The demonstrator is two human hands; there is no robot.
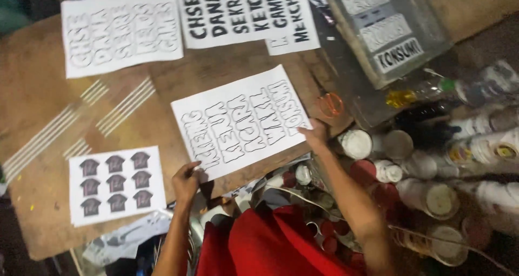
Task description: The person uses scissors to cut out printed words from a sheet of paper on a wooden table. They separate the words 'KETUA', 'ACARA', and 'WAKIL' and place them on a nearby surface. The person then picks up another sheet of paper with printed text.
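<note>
While both hands hold one white sheet (240, 122) of outlined block letters, the left hand (186, 180) pinches its 7 o'clock corner in a closed grip and the right hand (315, 134) presses its 4 o'clock edge; that grip cannot be judged. Flat, thin and matt, the sheet lies mid-surface on rough brown board (43, 92), apparently being positioned. At 8 o'clock lies a sheet of shirt stickers (116, 183); at 3 o'clock, round paint cans (440, 200).
</note>
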